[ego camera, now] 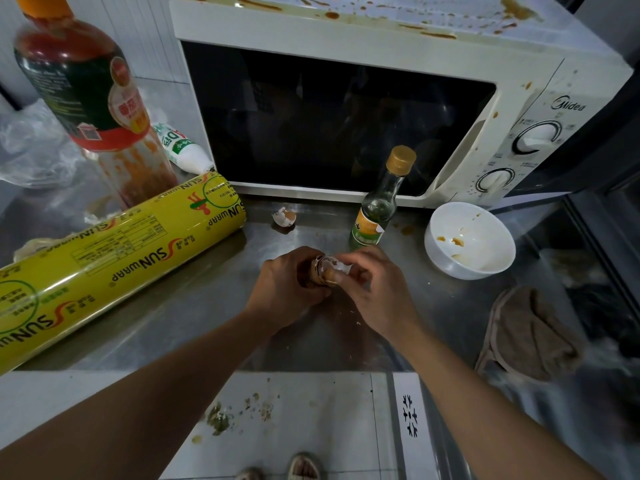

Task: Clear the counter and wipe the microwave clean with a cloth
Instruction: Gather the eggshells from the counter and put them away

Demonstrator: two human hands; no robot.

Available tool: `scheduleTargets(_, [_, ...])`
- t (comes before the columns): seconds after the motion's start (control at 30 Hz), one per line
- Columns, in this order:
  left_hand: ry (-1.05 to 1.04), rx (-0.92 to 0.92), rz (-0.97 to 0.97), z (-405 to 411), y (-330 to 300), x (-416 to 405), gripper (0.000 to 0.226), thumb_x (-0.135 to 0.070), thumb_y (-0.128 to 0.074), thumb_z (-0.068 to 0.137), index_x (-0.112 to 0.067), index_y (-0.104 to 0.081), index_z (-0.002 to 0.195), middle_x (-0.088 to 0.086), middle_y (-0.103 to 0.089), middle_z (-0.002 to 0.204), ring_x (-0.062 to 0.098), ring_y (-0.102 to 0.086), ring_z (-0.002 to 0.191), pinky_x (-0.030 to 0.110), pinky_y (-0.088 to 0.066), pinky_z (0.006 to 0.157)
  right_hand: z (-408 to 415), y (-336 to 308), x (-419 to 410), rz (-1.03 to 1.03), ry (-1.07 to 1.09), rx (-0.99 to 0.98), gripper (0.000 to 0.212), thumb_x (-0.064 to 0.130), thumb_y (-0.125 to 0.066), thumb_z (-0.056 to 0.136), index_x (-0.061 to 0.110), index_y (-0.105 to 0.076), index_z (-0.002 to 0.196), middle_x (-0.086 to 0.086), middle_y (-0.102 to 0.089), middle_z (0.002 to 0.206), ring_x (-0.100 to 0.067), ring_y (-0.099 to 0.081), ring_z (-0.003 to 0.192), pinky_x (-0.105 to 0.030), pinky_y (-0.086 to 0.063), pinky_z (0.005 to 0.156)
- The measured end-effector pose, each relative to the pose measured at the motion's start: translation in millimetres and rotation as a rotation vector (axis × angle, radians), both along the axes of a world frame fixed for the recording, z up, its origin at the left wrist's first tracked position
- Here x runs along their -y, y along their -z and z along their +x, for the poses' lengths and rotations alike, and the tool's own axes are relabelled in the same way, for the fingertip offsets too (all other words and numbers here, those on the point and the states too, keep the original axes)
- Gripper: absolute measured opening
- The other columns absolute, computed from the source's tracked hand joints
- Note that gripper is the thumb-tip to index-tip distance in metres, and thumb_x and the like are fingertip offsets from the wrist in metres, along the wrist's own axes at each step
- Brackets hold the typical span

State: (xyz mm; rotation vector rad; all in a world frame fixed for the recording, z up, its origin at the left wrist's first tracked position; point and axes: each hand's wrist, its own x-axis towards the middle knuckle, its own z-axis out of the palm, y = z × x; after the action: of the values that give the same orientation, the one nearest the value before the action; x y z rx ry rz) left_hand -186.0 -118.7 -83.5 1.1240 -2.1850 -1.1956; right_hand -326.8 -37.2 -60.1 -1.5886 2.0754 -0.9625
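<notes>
A white microwave [346,32], its top spattered with brown stains, stands at the back of the steel counter [194,306]. Over the counter's middle, my left hand [287,282] cups broken eggshells [325,266]. My right hand [377,289] pinches those same shells from the right. One more eggshell piece [284,216] lies near the microwave's front. A brown cloth [530,334] lies crumpled at the counter's right edge.
A yellow cling-wrap roll [114,251] lies across the left. Behind it stand a big sauce bottle [90,98] and a white tube [183,147]. A small glass bottle [381,202] and a dirty white bowl [469,240] sit before the microwave. A plastic bag [31,150] lies far left.
</notes>
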Motion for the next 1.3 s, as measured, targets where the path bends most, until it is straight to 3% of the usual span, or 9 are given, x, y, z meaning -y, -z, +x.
scheduleTargets(0.2, [-0.009,0.021,0.001,-0.4,-0.2,-0.2,0.047,-0.02,-0.083,0.064,-0.025,-0.064,0.106,-0.01,-0.068,0.096,0.004,-0.063,0.09,0.015,-0.05,0.082,-1.6,-0.8,-1.5,0.001,-0.015,-0.009,0.03,0.026,-0.065,0.086,0.013,-0.065,0.113,-0.004,-0.058,0.107,-0.009,-0.055,0.085,-0.009,-0.042,0.075])
scheduleTargets(0.3, [-0.028,0.005,0.007,-0.8,-0.3,0.1,0.046,-0.018,-0.084,0.062,-0.025,-0.066,0.104,-0.009,-0.07,0.094,0.005,-0.065,0.088,0.017,-0.051,0.082,-2.8,-1.9,-1.3,-0.015,-0.013,0.015,0.029,0.023,-0.066,0.085,0.012,-0.066,0.112,-0.004,-0.059,0.106,-0.008,-0.054,0.082,-0.008,-0.041,0.074])
scheduleTargets(0.6, [-0.041,-0.003,0.031,-0.9,1.6,-0.2,0.047,-0.018,-0.084,0.061,-0.028,-0.067,0.104,-0.014,-0.07,0.092,-0.001,-0.064,0.086,0.006,-0.046,0.076,-14.9,-2.4,-16.8,-0.043,0.1,0.104,0.03,0.015,-0.066,0.084,0.017,-0.064,0.114,0.001,-0.056,0.102,0.001,-0.054,0.081,-0.003,-0.04,0.07])
scheduleTargets(0.77, [-0.04,-0.021,0.005,-0.7,5.2,0.5,0.047,-0.019,-0.084,0.06,-0.027,-0.068,0.104,-0.011,-0.071,0.093,0.003,-0.066,0.088,0.018,-0.051,0.081,-40.9,4.0,-39.1,0.001,0.327,-0.058,0.019,0.0,-0.059,0.086,0.009,-0.068,0.101,-0.002,-0.061,0.092,-0.014,-0.057,0.081,-0.024,-0.048,0.076])
scheduleTargets(0.97, [-0.039,-0.04,0.007,-1.0,7.5,0.3,0.047,-0.02,-0.084,0.06,-0.031,-0.066,0.101,-0.014,-0.07,0.091,0.001,-0.066,0.087,0.02,-0.052,0.082,-52.9,14.4,-51.0,0.101,0.43,-0.105,0.009,0.001,-0.068,0.08,0.006,-0.07,0.088,-0.005,-0.067,0.084,-0.012,-0.057,0.073,-0.019,-0.043,0.069])
scheduleTargets(1.07, [-0.029,-0.024,0.009,-0.5,6.9,0.7,0.046,-0.021,-0.084,0.061,-0.032,-0.065,0.102,-0.015,-0.069,0.092,0.0,-0.065,0.087,0.017,-0.05,0.08,-50.7,19.0,-49.4,0.126,0.401,-0.099,0.004,0.004,-0.072,0.078,0.005,-0.069,0.077,-0.007,-0.068,0.077,-0.015,-0.059,0.068,-0.026,-0.05,0.069])
scheduleTargets(1.17, [-0.031,-0.008,0.015,-0.3,6.3,0.5,0.047,-0.021,-0.084,0.061,-0.033,-0.065,0.102,-0.017,-0.068,0.09,-0.002,-0.064,0.085,0.01,-0.047,0.077,-52.1,24.1,-47.1,0.158,0.399,-0.132,0.006,0.004,-0.07,0.08,0.008,-0.067,0.077,-0.008,-0.066,0.081,-0.014,-0.058,0.07,-0.024,-0.048,0.07])
scheduleTargets(1.3, [-0.04,0.012,-0.01,-1.6,4.4,1.2,0.045,-0.022,-0.084,0.06,-0.033,-0.065,0.099,-0.021,-0.065,0.084,-0.01,-0.059,0.08,-0.003,-0.039,0.067,-53.0,26.6,-42.9,0.28,0.341,-0.236,0.01,0.007,-0.059,0.088,0.011,-0.061,0.079,-0.009,-0.061,0.087,-0.019,-0.058,0.078,-0.034,-0.051,0.075])
